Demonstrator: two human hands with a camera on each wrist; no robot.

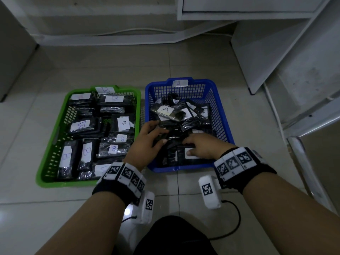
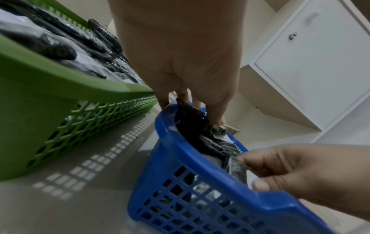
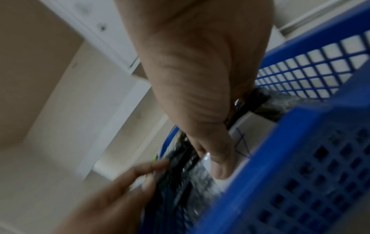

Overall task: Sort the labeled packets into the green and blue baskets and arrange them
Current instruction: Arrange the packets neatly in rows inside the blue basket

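- Right, head view: green plastic lattice basket (image 1: 55,137) at 9 o'clock, blue plastic lattice basket (image 1: 219,100) at centre, side by side on the pale tiled floor (image 1: 184,57).
- Green basket holds flat rows of black plastic-wrapped packets with white "B" labels (image 1: 86,150); white "B" tag on its far rim.
- Blue basket holds a loose heap of black plastic-wrapped packets with white "A" labels (image 1: 166,112); white "A" tag (image 1: 180,83) on the far rim at 12 o'clock.
- Left hand (image 1: 150,142) reaches in over the blue basket's 8 o'clock corner, fingers curled round a black packet (image 1: 165,134) in the pile; thumb on top.
- Right hand (image 1: 200,146) is at the 5 o'clock side of the blue basket, fingers bent onto a labelled black packet (image 1: 184,153) near the front wall, thumb pressing its white label.
- Hands close together, not touching.
- White cabinet (image 1: 276,43) at 1–3 o'clock.
- Both wrists wear black bands with white marker blocks.
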